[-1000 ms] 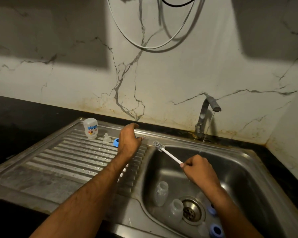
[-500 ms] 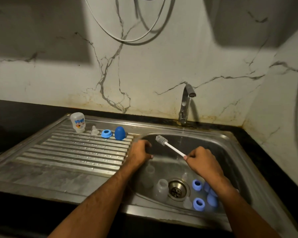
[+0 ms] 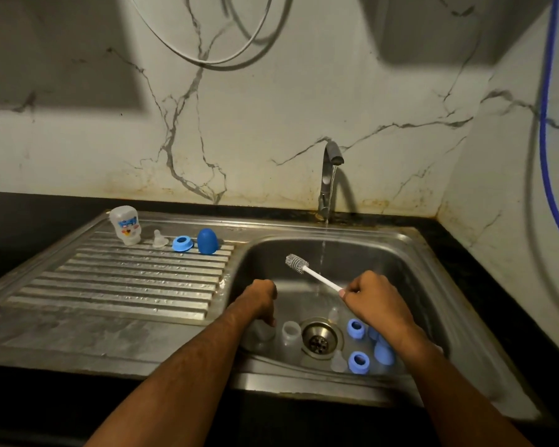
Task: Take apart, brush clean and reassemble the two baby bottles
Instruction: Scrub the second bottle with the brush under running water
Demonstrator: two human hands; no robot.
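Observation:
My left hand (image 3: 260,301) reaches down into the sink basin (image 3: 400,269) and curls its fingers over a clear bottle body (image 3: 259,337). A second clear bottle body (image 3: 291,333) stands just right of it, beside the drain (image 3: 319,338). In my right hand (image 3: 373,298) is the white handle of a bottle brush (image 3: 297,263), its bristle head raised to the upper left. Blue rings (image 3: 355,329) (image 3: 358,362), a blue cap (image 3: 384,349) and a clear nipple (image 3: 338,363) lie in the basin under my right wrist.
On the ribbed drainboard (image 3: 126,285) stand an upside-down printed bottle (image 3: 125,229), a clear nipple (image 3: 159,239), a blue ring (image 3: 182,243) and a blue cap (image 3: 207,241). Water runs from the tap (image 3: 333,156). A blue hose (image 3: 546,140) hangs at the right.
My left hand left the drainboard, where the blue cap now stands, and went down into the basin onto the clear bottle. The brush stayed in my right hand.

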